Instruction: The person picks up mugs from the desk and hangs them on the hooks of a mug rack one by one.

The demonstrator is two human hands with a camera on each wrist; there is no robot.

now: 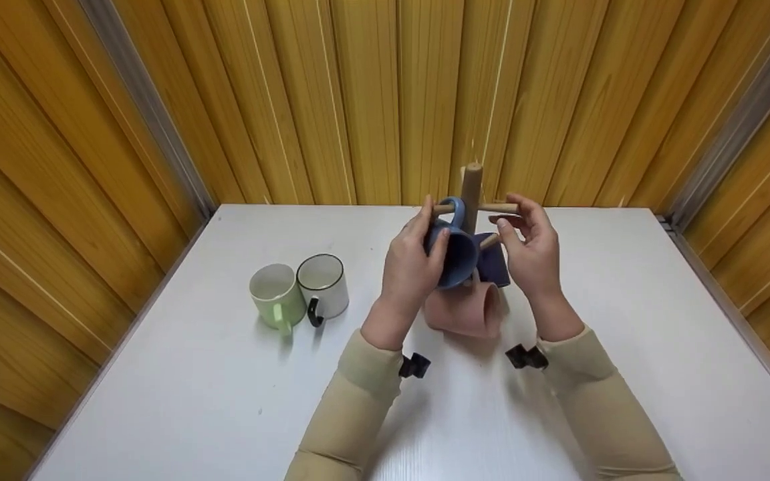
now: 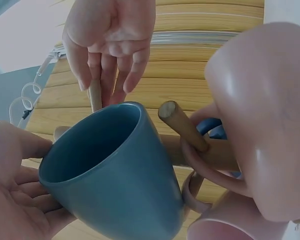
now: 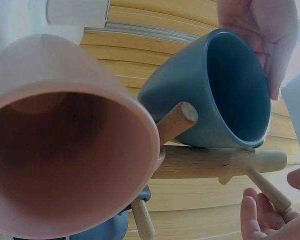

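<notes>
A wooden mug tree (image 1: 472, 190) stands toward the back of the table. My left hand (image 1: 408, 260) grips a blue mug (image 1: 457, 259), thumb at the rim and fingers along its outside. The mug's handle is around the tree's upper left peg, and its mouth tilts toward me. My right hand (image 1: 537, 250) holds the upper right peg (image 3: 270, 190) near its end, fingers curled about it. Below the blue mug, a pink mug (image 1: 458, 314) hangs sideways. A dark blue mug (image 1: 494, 264) is partly hidden behind. The left wrist view shows a second pink rim (image 2: 235, 222) low down.
To the left, a light green mug (image 1: 278, 297) and a white mug (image 1: 323, 287) with black rim and handle stand upright side by side on the white table (image 1: 211, 387). Yellow wood-panelled walls (image 1: 358, 100) enclose the back and sides.
</notes>
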